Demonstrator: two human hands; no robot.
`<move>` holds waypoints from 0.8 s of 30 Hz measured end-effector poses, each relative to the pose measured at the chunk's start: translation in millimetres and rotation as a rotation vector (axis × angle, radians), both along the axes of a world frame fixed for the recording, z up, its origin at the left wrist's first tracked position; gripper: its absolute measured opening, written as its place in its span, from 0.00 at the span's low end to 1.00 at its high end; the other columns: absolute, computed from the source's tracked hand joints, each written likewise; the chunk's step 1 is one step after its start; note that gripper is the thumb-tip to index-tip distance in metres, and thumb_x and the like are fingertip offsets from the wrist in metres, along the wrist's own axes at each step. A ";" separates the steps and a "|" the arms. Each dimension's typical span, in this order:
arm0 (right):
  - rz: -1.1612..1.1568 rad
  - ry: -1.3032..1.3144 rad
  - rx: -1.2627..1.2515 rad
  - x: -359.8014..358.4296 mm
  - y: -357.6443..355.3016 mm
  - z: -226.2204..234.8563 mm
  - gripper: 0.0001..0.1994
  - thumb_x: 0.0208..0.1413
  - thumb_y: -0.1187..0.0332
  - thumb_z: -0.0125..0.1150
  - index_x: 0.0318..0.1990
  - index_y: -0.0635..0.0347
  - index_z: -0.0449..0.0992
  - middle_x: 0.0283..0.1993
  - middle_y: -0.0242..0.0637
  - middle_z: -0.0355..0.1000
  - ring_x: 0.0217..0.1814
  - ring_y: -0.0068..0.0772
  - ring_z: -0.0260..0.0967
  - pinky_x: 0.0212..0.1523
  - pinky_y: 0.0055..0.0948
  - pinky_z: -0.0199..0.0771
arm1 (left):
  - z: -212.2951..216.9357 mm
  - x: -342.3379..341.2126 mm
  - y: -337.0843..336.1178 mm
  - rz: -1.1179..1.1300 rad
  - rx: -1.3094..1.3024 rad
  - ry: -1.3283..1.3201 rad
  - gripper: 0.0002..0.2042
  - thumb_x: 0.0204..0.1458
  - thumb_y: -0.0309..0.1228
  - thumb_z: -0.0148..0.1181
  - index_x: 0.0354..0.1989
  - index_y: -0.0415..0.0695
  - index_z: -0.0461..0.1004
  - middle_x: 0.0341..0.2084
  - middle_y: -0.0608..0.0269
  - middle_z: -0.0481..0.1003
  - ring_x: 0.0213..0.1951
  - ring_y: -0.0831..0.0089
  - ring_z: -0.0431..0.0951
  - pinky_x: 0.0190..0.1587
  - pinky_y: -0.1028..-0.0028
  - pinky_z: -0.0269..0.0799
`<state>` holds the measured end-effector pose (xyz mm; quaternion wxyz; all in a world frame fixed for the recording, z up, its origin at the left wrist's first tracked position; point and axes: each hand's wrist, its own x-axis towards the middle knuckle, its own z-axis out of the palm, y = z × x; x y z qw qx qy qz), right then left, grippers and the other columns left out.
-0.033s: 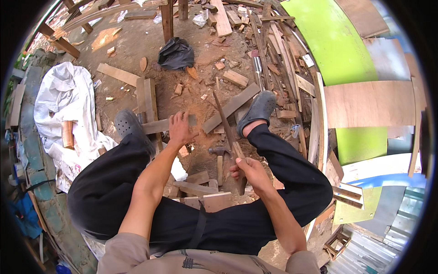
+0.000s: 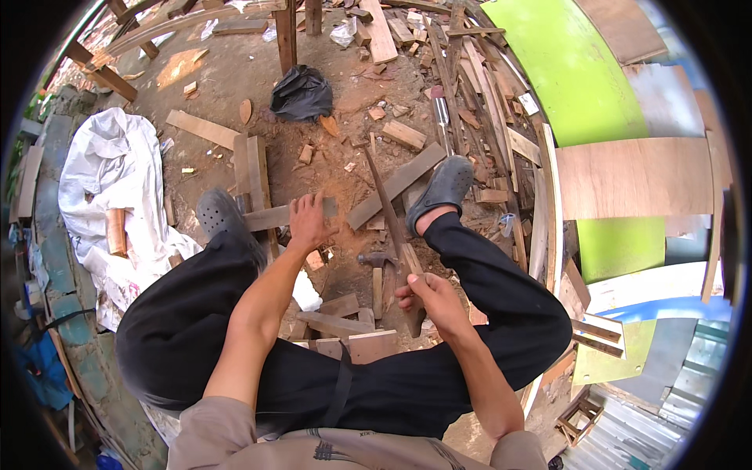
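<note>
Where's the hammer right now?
In the head view, the hammer lies just below centre, left of the long tapered tool in the right hand, with wood offcuts by its handle end.

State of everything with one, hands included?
Left grip: open, on board, thumb spread
Right grip: closed around long tool
Long tool: held, narrow end pointing away from the person
Board: lying crosswise, left grip on it
Hammer: not held
Black bag: crumpled, on ground
White sack: crumpled, spread out
Shoes: worn, both feet
Green panel: partly covered
</note>
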<state>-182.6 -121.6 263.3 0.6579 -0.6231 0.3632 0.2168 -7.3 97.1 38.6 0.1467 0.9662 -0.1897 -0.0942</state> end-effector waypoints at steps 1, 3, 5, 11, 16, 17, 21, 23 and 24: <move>-0.013 -0.064 0.017 3.7 1.0 11.7 0.16 0.70 0.58 0.56 0.42 0.65 0.75 0.34 0.39 0.79 0.34 0.25 0.75 0.41 0.27 0.74 | -4.6 15.3 -3.1 0.003 0.066 0.061 0.45 0.45 0.48 0.74 0.70 0.46 0.58 0.60 0.53 0.68 0.65 0.54 0.66 0.68 0.52 0.57; -0.049 -0.187 0.009 0.4 1.8 10.8 0.17 0.70 0.58 0.56 0.38 0.65 0.75 0.29 0.36 0.77 0.31 0.23 0.73 0.37 0.25 0.73 | -25.1 28.3 2.8 0.015 0.130 0.185 0.44 0.46 0.48 0.73 0.71 0.47 0.58 0.62 0.53 0.68 0.66 0.55 0.65 0.66 0.51 0.59; -0.048 -0.287 -0.027 5.0 6.2 1.4 0.17 0.69 0.58 0.57 0.35 0.65 0.75 0.26 0.34 0.75 0.29 0.22 0.72 0.35 0.23 0.72 | -47.3 44.4 27.0 0.054 0.121 0.285 0.43 0.47 0.48 0.72 0.71 0.48 0.58 0.64 0.54 0.67 0.67 0.56 0.65 0.65 0.50 0.62; -0.136 -0.307 -0.146 -1.8 -1.0 -25.1 0.17 0.68 0.58 0.58 0.33 0.64 0.74 0.23 0.31 0.72 0.25 0.20 0.69 0.31 0.23 0.71 | -45.6 27.2 23.6 -0.198 0.309 0.310 0.37 0.52 0.42 0.68 0.71 0.53 0.61 0.67 0.55 0.65 0.69 0.57 0.62 0.68 0.51 0.60; -0.154 -0.265 -0.167 -6.3 3.9 -46.5 0.15 0.68 0.59 0.58 0.33 0.60 0.73 0.24 0.30 0.71 0.25 0.20 0.68 0.31 0.24 0.70 | -50.8 6.3 17.7 -0.317 0.383 0.219 0.34 0.54 0.37 0.65 0.71 0.54 0.61 0.66 0.56 0.65 0.69 0.58 0.63 0.72 0.51 0.53; -0.149 -0.245 -0.184 -6.1 5.8 -51.1 0.14 0.68 0.60 0.58 0.33 0.60 0.73 0.23 0.30 0.71 0.25 0.20 0.68 0.31 0.24 0.70 | -53.6 6.2 16.3 -0.325 0.407 0.192 0.34 0.55 0.36 0.65 0.71 0.53 0.61 0.65 0.56 0.66 0.68 0.58 0.63 0.72 0.51 0.53; -0.198 -0.188 -0.105 -14.7 14.9 -68.5 0.18 0.67 0.57 0.60 0.30 0.62 0.74 0.21 0.31 0.71 0.24 0.21 0.69 0.29 0.25 0.69 | -66.5 -1.8 17.7 -0.226 0.373 0.126 0.31 0.56 0.30 0.62 0.70 0.49 0.62 0.61 0.56 0.69 0.66 0.58 0.65 0.71 0.49 0.53; -0.144 -0.153 -0.154 -20.5 16.9 -71.8 0.18 0.67 0.58 0.60 0.29 0.62 0.74 0.21 0.31 0.71 0.23 0.21 0.69 0.30 0.25 0.69 | -72.3 -9.8 24.5 -0.206 0.363 0.091 0.30 0.56 0.28 0.62 0.68 0.48 0.63 0.58 0.57 0.70 0.64 0.58 0.66 0.70 0.48 0.54; -0.116 -0.139 -0.176 -18.7 17.6 -72.3 0.17 0.67 0.58 0.60 0.29 0.62 0.74 0.21 0.30 0.71 0.23 0.21 0.68 0.30 0.25 0.69 | -74.9 -9.6 26.9 -0.212 0.359 0.061 0.29 0.55 0.28 0.61 0.67 0.48 0.64 0.57 0.57 0.71 0.63 0.59 0.67 0.69 0.48 0.55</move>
